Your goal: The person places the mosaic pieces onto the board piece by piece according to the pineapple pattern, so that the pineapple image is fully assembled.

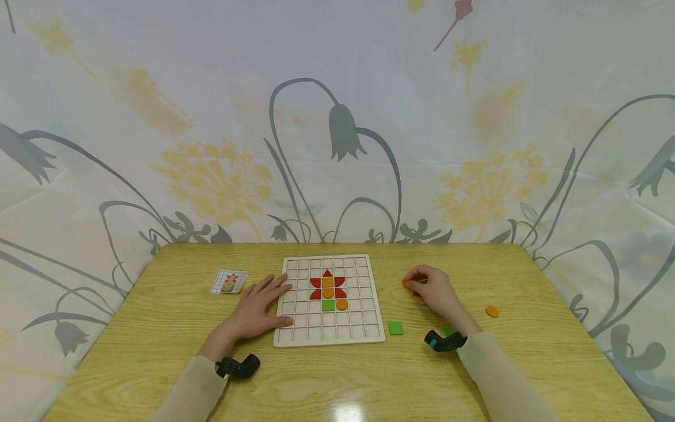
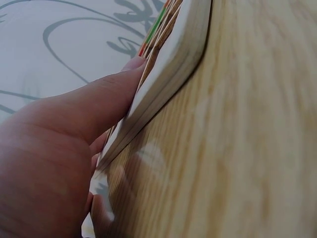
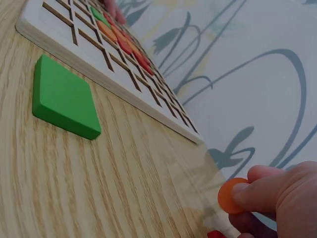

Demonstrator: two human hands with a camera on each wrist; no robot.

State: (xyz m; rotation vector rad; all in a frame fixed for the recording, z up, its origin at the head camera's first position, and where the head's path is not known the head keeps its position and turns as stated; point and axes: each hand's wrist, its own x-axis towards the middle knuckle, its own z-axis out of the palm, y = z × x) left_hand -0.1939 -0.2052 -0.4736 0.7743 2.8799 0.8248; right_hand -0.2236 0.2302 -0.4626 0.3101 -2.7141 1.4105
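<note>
A white gridded wooden board (image 1: 357,334) lies on the table. Near its middle are red pieces, an orange square (image 1: 328,282), an orange disc (image 1: 328,293), a green square (image 1: 329,305) and a second orange disc (image 1: 342,305). My left hand (image 1: 256,309) rests on the board's left edge with fingers spread; in the left wrist view its thumb (image 2: 106,101) lies over the rim. Right of the board, my right hand (image 1: 435,293) pinches another orange disc (image 3: 229,197) between thumb and fingers. A red piece (image 3: 216,234), mostly hidden, lies below those fingers.
A pattern card (image 1: 229,282) lies left of the board. A loose green square (image 1: 395,327) sits by the board's lower right corner. Another green piece (image 1: 448,329) is partly hidden under the right wrist. Farther right lies an orange disc (image 1: 492,311). Patterned cloth (image 1: 337,193) hangs behind the table.
</note>
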